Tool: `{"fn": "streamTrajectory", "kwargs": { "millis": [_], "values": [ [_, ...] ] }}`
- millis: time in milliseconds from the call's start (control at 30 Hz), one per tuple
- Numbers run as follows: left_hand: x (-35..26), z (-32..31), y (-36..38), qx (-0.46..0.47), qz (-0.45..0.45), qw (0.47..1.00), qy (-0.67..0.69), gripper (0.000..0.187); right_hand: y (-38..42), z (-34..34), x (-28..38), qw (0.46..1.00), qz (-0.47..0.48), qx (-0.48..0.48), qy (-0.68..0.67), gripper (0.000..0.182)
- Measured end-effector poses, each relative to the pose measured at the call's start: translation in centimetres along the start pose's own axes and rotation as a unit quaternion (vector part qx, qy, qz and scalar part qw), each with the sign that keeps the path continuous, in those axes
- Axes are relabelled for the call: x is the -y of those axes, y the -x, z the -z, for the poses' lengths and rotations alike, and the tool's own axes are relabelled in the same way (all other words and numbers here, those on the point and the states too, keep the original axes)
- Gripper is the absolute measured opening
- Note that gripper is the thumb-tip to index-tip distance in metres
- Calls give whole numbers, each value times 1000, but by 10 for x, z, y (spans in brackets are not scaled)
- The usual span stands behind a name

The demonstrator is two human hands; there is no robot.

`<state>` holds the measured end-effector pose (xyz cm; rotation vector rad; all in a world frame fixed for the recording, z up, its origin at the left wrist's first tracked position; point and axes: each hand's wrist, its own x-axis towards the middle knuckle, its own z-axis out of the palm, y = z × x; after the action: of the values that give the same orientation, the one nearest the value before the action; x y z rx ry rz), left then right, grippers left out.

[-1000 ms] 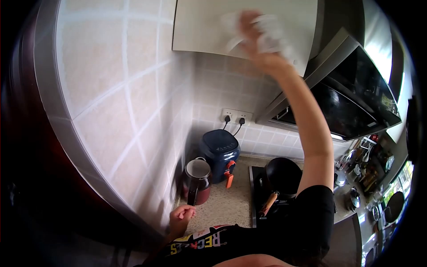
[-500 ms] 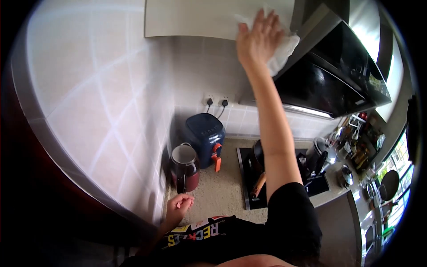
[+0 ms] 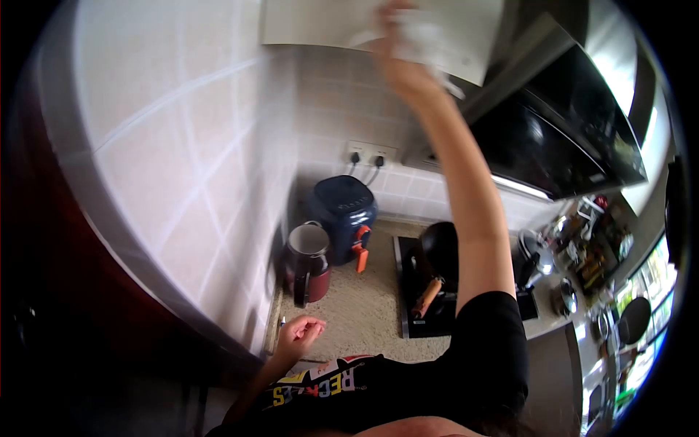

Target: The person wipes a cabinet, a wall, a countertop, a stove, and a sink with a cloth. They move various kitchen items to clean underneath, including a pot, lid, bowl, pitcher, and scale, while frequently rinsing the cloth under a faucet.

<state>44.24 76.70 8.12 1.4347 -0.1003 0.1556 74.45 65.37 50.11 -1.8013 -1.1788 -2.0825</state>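
A white cloth (image 3: pixel 421 38) lies under and beside my right hand (image 3: pixel 399 47), up against the pale cabinet front (image 3: pixel 313 23) at the top. Motion blurs that hand, so its fingers are hard to make out. My left hand (image 3: pixel 302 334) is low over the counter edge with its fingers curled in; nothing can be seen inside them. Just beyond it stands a dark red jug (image 3: pixel 315 286) with a black handle and an open top.
A dark blue air fryer (image 3: pixel 342 207) with an orange handle stands behind the jug, below two plugged sockets (image 3: pixel 371 153). A wok (image 3: pixel 439 247) sits on the black hob (image 3: pixel 408 291). The range hood (image 3: pixel 553 124) hangs at upper right. Pots and bottles line the right counter.
My right hand has moved left and up along the cabinet with the cloth. The left hand has shifted slightly right. The whole view has tilted a little.
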Motion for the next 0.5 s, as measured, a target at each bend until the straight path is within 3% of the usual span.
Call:
{"fn": "streamTrajectory", "kwargs": {
  "millis": [33,67,133,167,267,300,333,400,500],
  "values": [
    [5,9,9,-17,-1,1000,4,11,9,36,-1,975,61,-162,142,36],
    [11,16,15,-41,21,999,-11,11,8,26,-33,979,-119,14,168,55],
    [0,24,25,-79,67,994,-28,11,-31,40,-26,951,-247,21,186,55],
    [-1,28,26,-88,64,994,-32,11,-53,29,-32,947,-265,-16,180,55],
    [14,35,23,-90,52,994,32,12,-123,-9,-8,960,-223,-65,158,56],
    [11,34,21,-94,54,994,31,12,-134,-17,24,971,-187,-40,143,56],
    [6,31,14,-91,50,994,36,12,-137,-44,45,984,-114,-81,113,56],
    [5,25,5,-74,34,996,23,12,-119,-43,105,997,-12,34,69,54],
    [7,18,4,-69,7,997,19,11,-76,-45,135,991,-34,97,87,55]
  ]
}}
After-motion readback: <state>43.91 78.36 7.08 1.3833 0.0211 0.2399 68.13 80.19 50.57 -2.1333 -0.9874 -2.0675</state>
